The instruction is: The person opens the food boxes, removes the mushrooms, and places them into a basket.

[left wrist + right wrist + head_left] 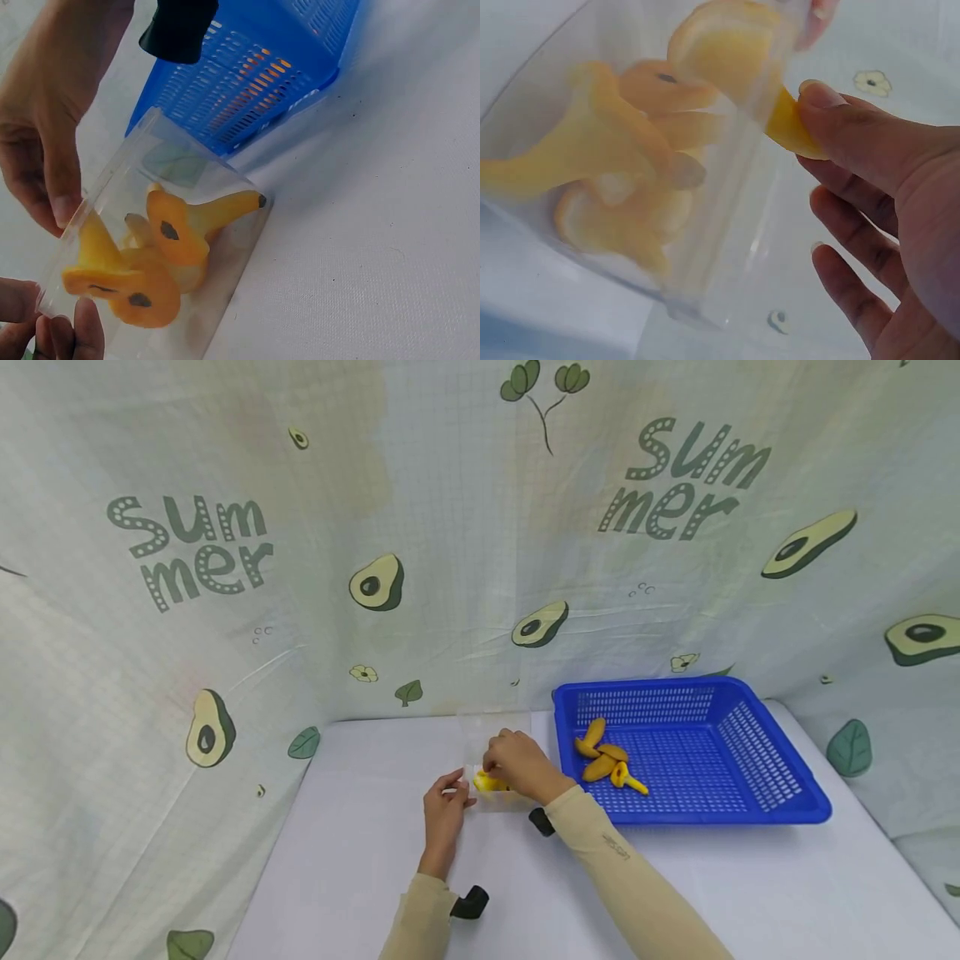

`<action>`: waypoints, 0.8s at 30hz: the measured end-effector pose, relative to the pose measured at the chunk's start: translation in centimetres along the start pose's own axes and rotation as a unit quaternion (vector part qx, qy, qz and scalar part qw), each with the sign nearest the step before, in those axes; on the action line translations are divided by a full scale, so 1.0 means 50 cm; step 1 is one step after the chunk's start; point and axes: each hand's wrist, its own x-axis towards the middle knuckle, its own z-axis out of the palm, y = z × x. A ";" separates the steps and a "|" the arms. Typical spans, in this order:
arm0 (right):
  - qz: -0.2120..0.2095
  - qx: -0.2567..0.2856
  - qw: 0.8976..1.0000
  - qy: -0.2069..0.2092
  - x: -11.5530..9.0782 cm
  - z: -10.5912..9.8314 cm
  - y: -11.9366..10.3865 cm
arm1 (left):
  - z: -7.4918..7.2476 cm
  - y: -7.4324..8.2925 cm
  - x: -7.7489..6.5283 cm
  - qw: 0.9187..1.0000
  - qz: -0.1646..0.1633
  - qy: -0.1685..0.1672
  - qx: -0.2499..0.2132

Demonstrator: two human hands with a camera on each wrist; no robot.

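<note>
A clear plastic container (217, 315) holds several yellow, flared, stemmed pieces (169, 232) that look like toy mushrooms, some with dark spots. At its rim, the fingers of my left hand (445, 814) pinch the edge; in the left wrist view only the fingertips (88, 330) show. My right hand (525, 764) pinches a yellow piece (791, 131) between thumb and index finger, its other fingers apart. That piece lies partly inside the container's mouth, seen through the clear wall in the right wrist view.
A blue mesh basket (720, 818) stands to the right of the container. Several brownish-yellow curved pieces (600, 767) and one yellow stemmed piece (628, 778) lie at its left end. A printed cloth (442, 527) hangs behind the white table (352, 835).
</note>
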 end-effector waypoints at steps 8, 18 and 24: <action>0.012 0.052 0.997 0.054 -0.030 -0.049 0.004 | 0.000 0.004 0.000 1.000 -0.002 0.002 0.001; 0.033 0.089 0.984 0.152 -0.101 -0.121 0.043 | 0.005 0.006 -0.002 1.000 -0.013 0.004 0.027; 0.072 0.097 0.975 0.185 -0.143 -0.159 0.076 | 0.004 0.067 -0.031 0.999 -0.013 -0.002 0.030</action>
